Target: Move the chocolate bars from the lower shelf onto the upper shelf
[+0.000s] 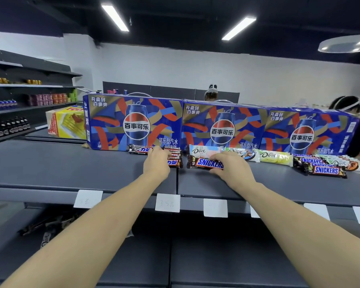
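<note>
Head view: your left hand (156, 161) rests curled on stacked Snickers bars (174, 156), grip unclear; your right hand (230, 163) holds one Snickers bar (204, 163) on the upper shelf (71, 163).

Three blue Pepsi cartons (222, 127) stand in a row, one yellow carton (68, 123) sits beside them, six white price tags (167, 203) line the shelf edge, and two ceiling light strips (115, 17) glow overhead.

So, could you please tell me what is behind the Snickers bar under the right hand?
Behind the Snickers bar lies a pale Dove bar, and behind that a blue Pepsi carton. The right hand covers the Snickers bar's right end and whatever lies behind it.
</note>
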A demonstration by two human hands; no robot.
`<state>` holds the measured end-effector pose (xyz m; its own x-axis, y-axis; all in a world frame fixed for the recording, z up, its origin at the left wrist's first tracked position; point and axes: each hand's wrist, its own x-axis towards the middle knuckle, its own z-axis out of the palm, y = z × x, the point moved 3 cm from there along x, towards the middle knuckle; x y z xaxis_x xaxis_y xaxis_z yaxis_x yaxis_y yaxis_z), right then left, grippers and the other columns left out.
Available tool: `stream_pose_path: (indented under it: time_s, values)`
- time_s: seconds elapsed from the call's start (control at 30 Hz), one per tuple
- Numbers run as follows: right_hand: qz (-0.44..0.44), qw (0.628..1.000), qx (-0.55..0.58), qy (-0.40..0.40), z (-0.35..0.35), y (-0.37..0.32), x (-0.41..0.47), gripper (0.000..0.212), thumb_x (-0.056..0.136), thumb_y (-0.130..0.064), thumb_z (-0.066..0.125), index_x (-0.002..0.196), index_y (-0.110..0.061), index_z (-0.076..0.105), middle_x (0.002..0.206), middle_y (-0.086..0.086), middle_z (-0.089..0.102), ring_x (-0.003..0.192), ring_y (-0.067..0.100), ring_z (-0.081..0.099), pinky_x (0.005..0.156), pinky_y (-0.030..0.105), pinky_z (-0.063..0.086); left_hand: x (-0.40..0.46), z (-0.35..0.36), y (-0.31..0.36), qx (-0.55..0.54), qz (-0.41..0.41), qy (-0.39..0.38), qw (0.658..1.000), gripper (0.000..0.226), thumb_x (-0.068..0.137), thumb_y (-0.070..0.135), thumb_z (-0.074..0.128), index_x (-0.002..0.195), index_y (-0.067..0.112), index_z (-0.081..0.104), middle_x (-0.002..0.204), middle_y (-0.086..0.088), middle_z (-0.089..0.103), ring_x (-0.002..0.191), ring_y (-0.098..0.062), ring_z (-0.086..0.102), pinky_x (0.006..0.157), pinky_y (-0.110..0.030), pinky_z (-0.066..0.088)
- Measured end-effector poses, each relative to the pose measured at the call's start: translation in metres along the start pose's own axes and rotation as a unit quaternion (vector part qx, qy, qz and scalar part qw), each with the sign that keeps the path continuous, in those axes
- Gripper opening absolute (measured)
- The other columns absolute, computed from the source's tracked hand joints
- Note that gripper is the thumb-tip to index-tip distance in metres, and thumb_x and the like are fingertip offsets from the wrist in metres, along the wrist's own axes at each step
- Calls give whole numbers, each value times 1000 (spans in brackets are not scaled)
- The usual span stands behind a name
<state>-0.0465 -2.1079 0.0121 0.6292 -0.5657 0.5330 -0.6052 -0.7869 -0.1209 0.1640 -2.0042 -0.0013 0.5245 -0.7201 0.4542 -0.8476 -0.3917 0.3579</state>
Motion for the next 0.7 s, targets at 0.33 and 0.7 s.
stream_pose_path:
  time_s: [0.33,0.7]
  values:
    - [35,999,-13,-6,-14,38,-16,38,85,-33,72,123,-29,64,120,-6,63,112,19,53,87,35,49,-9,0,41,49,58,68,995,47,86,11,65,131,21,56,130,-5,48,125,-24,38,104,-37,38]
    - [66,997,-46,3,-68,149,-71,32,83,-27,71,115,-27,68,111,-5,65,103,19,56,79,33,49,-48,42,171,77,100,-44,991,28,93,23,55,119,18,64,124,-7,53,115,-27,49,91,-39,45]
